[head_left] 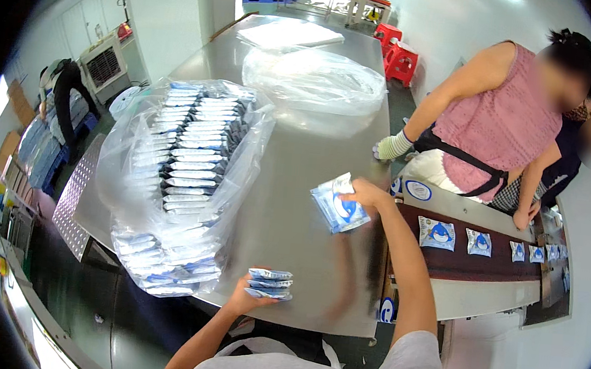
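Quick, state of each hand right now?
Left hand: closed, holding a stack of small blue-and-white plastic packets.
Right hand: closed, holding at least one flat blue-and-white plastic packet.

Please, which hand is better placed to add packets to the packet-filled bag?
Probably the left: the left hand holds a small stack of packets close to the filled plastic bag. The right hand holds a single packet farther from it, nearer the conveyor belt.

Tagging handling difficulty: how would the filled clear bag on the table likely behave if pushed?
The filled clear bag would probably feel heavy, being packed with rows of packets. Its thin, wrinkled plastic looks floppy, so it may sag or bulge rather than move stiffly. It seems unlikely to roll, lying broad on the flat metal table.
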